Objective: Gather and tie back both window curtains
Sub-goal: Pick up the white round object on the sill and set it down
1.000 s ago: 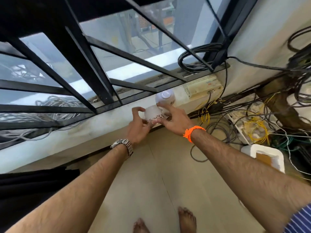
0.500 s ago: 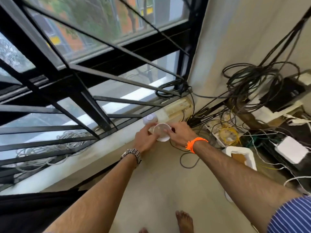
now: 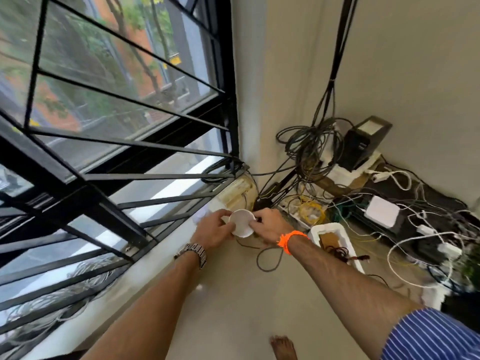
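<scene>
- Between both hands, a white cup (image 3: 242,223) is gripped: left hand (image 3: 211,231) and right hand (image 3: 270,227) each curl fingers round its rim.
- Just left: the pale window sill (image 3: 161,253).
- Above-left: black window bars (image 3: 130,144).
- Right: a white foam box (image 3: 327,226) and tangled cables (image 3: 309,144).
- Curtains: out of view.

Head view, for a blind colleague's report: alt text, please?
The left hand and right hand hold a small white cup between them beside a black-barred window. Tangled cables crowd the floor corner at right.
</scene>
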{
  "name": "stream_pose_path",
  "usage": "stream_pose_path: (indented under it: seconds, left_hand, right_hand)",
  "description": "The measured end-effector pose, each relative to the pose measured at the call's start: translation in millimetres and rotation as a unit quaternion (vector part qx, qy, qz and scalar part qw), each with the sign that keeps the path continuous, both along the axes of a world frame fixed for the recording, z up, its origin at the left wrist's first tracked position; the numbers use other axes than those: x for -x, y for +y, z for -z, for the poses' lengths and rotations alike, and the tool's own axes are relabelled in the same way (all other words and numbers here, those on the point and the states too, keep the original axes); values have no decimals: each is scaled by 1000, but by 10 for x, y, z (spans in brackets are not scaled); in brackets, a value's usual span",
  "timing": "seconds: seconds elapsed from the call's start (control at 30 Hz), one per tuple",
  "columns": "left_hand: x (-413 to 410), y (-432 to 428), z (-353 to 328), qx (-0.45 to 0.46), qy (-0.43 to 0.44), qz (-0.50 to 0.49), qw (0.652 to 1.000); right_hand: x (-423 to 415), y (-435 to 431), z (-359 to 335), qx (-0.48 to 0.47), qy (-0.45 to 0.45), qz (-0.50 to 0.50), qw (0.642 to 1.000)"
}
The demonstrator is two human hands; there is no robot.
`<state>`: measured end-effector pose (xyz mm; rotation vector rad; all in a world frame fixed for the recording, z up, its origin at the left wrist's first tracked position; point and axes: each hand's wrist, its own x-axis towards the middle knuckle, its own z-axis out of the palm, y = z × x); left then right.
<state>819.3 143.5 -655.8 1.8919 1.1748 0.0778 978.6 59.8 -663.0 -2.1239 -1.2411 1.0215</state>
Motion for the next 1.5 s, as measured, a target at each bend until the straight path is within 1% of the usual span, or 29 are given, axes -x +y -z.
stream_pose_path:
  seconds: [0.1, 0.2, 0.3, 0.43, 0.53, 0.63, 0.7, 0.9, 1.03, 1.13, 1.27, 1.37, 1.5]
  left_hand:
    - [-42, -114, -60, -23, -9, 4, 1000]
    - [-106, -306, -193, -30, -41, 18, 999]
    - [-231, -554, -425, -40, -73, 38, 996]
    - [-472, -986, -557, -5, -102, 69, 992]
    - [-743, -1370, -611, 35, -92, 119, 988]
    - [-1098, -1818, -644, 58, -79, 187, 977]
    - [-1313, -2168, -697, 58, -79, 234, 967]
    - [-1758, -3421, -864, 43, -81, 367, 926]
    - [-1913, -4277, -878, 65, -78, 436, 894]
    - [-1944, -4921, -826, 72, -75, 483, 869]
    - [-1936, -5751, -673, 87, -48, 539, 837]
    - [-1858, -6298, -521, 78, -41, 562, 822]
    - [-1673, -6870, -360, 81, -15, 605, 792]
  right_hand:
    - [12, -232, -169, 3, 23, 57, 998]
    - [11, -511, -358, 4, 44, 104, 994]
    - [-13, -830, -546, -21, 61, 157, 986]
    - [-86, -1429, -738, -54, 86, 243, 965]
    - [-204, -1959, -815, -57, 95, 324, 939]
    - [-359, -2547, -795, -67, 75, 395, 913]
    - [-434, -2949, -801, -71, 56, 433, 897]
    - [-468, -4315, -917, -89, 57, 535, 838]
    - [-344, -5205, -952, -103, 52, 599, 793]
    - [-173, -5859, -959, -106, 56, 639, 760]
    - [88, -6688, -848, -104, 58, 686, 717]
    - [281, -7191, -731, -88, 57, 714, 692]
    - [588, -7700, -512, -79, 68, 741, 664]
